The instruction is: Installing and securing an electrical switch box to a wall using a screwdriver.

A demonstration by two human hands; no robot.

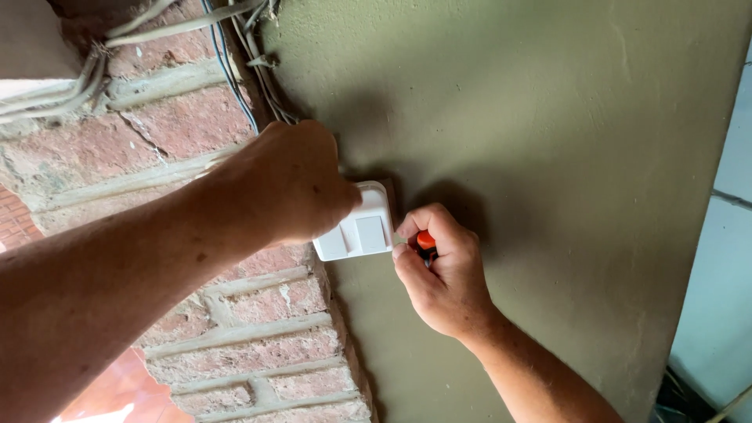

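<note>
A white wall switch [362, 229] sits against the olive-green plastered wall [548, 117], right at its edge with the bare brick. My left hand [286, 184] covers the switch's upper left part and grips it. My right hand [440, 270] is closed around a small tool with an orange handle [425, 240], held tight against the switch's right side. The tool's tip is hidden between my fingers and the switch.
Exposed red brick with mortar joints [258, 329] fills the left side. Grey and blue cables [227, 63] run along the top of the brick toward the switch. A pale tiled surface [724, 258] borders the green wall on the right.
</note>
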